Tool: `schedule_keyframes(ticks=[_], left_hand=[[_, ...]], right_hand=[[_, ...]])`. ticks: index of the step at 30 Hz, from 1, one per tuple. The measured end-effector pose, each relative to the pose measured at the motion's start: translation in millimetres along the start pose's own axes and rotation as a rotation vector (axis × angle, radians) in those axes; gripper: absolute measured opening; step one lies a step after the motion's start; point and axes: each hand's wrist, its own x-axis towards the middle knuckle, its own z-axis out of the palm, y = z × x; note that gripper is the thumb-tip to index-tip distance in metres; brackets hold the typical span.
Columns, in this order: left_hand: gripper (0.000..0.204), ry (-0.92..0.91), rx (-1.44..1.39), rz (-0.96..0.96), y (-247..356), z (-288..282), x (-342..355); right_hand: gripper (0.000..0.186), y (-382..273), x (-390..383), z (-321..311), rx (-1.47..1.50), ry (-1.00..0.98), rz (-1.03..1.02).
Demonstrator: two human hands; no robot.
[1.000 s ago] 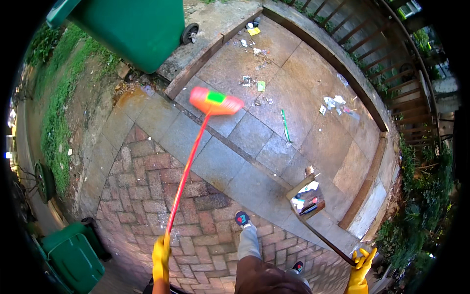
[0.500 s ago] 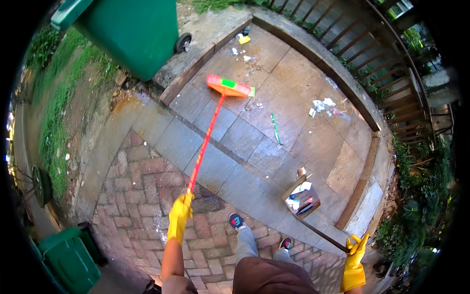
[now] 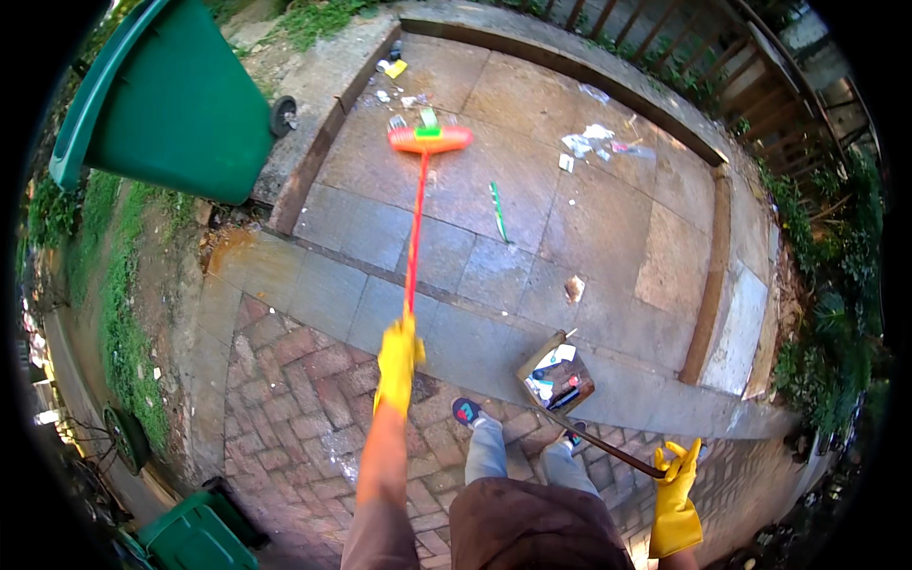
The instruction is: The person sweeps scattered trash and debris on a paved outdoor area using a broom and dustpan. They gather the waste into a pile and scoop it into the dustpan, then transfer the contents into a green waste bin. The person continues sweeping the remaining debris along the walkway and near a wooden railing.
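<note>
A yellow rubber glove covers my left hand (image 3: 400, 356), which is closed around the red stick of a broom (image 3: 415, 237). The broom's orange-red head (image 3: 446, 140) rests on the paving, with litter against its far side. My right hand (image 3: 676, 484), also gloved in yellow, grips the end of a dark handle between thumb and palm, some fingers raised. That handle runs to a long-handled dustpan (image 3: 579, 391), which sits on the ground just beyond my feet and holds paper scraps and other rubbish.
White scraps (image 3: 591, 141), a green strip (image 3: 499, 212) and a crumpled brownish piece (image 3: 574, 289) lie on the slabs. A low kerb (image 3: 560, 59) borders them. A large green wheeled bin (image 3: 180, 104) stands far left, another green bin (image 3: 195, 537) near left. Railings and plants line the right.
The broom head has moved farther away and turned level, with my left arm reaching forward. The dustpan has come closer to my feet, away from the crumpled brownish piece. The view has shifted.
</note>
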Motion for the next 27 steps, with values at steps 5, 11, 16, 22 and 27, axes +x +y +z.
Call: schedule_keyframes(ticks=[5,11,16,22,27], left_hand=[[0.050,-0.107,-0.246,-0.133,-26,41,-75],[0.043,-0.062,-0.132,-0.398,-239,8,-336],[0.039,-0.098,-0.106,-0.218,-206,76,-205],[0.040,0.030,-0.405,-0.070,61,102,17],[0.052,-0.226,-0.098,0.191,-77,56,-158]], right_hand=[[0.065,-7,17,-59,0.019,0.002,0.091],[0.066,5,45,-117,0.044,0.025,0.093],[0.067,25,73,-160,0.021,0.009,0.078],[0.068,8,86,-186,-0.014,-0.032,-0.036],[0.066,-1,70,-195,-0.009,0.133,-0.069]])
